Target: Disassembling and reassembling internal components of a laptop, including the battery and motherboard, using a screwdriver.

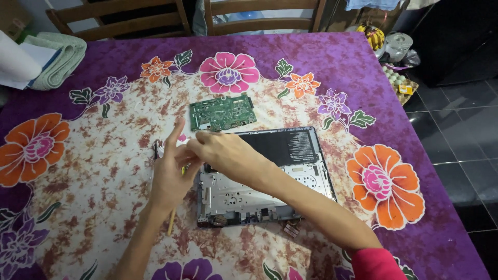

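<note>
Purple flowered tablecloth under an opened laptop shell.
Left hand and right hand meet at the shell's left edge, fingers pinched together on something too small to tell; green circuit board lies just beyond.

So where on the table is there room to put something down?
The cloth left of the left hand is bare, out to the orange flower. There is also room between the circuit board and the folded towel. It is crowded where both hands meet, the right hand reaching over the opened laptop.
</note>
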